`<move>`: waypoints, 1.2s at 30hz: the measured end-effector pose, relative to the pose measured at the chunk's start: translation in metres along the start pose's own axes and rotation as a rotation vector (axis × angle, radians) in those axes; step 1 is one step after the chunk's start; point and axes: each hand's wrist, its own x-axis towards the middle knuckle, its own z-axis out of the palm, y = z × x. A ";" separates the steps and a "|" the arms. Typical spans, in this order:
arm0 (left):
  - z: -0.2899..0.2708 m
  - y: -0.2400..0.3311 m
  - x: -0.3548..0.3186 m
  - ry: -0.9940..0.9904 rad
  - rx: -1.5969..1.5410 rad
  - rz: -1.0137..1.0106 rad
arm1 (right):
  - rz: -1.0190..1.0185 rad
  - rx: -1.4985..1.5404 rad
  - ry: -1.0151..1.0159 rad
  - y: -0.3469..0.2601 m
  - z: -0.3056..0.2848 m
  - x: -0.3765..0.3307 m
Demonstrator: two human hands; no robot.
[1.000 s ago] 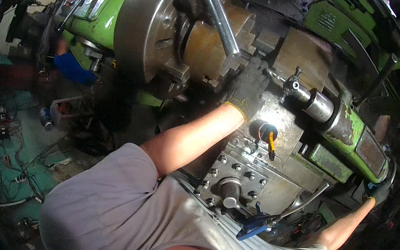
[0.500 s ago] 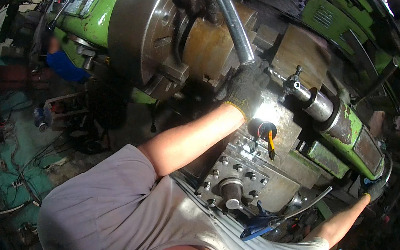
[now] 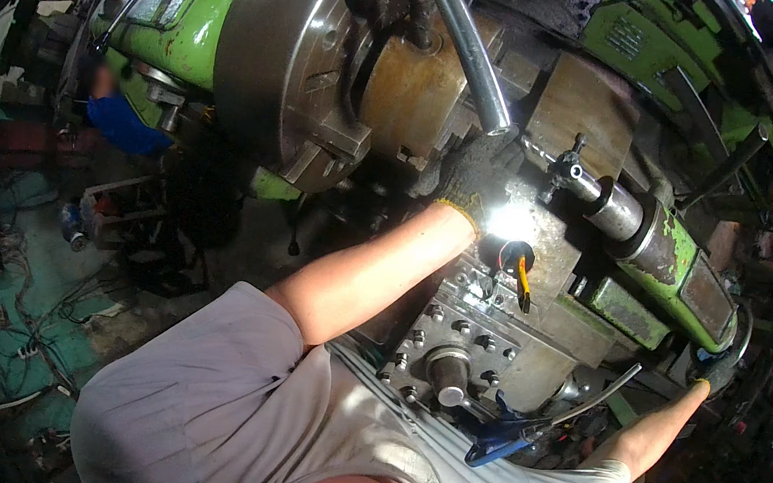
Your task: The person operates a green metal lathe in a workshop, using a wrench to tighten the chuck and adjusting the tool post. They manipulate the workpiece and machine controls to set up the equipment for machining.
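Cylinder point(image 3: 406, 94), brown metal, at 12 o'clock from view centre, against chuck point(image 3: 259, 57) at 11. Silver bar point(image 3: 474, 59) slants across its front; lower end overlaps left hand point(image 3: 479, 171), gloved, between 1 and 2. That hides the fingers, can't tell grip. Right hand point(image 3: 725, 372), between 3 and 4, at curved metal rim point(image 3: 744, 329) behind green tailstock point(image 3: 678, 263); too small to tell grip. Hands well apart. Bolted block point(image 3: 432, 339) at 5, blue-handled tool point(image 3: 499, 444) just beyond, yellow lead point(image 3: 523, 282) near 3. Cables point(image 3: 9, 292) on floor, 8 to 9.
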 end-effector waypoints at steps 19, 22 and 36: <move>-0.009 0.012 -0.004 -0.086 0.421 -0.072 | -0.271 -0.435 -0.033 0.022 -0.019 0.020; -0.013 0.011 -0.002 -0.066 0.418 -0.047 | -0.111 -0.151 -0.065 -0.001 0.013 0.005; -0.014 0.000 0.015 0.025 0.181 -0.025 | 0.057 0.094 0.084 -0.022 0.027 -0.019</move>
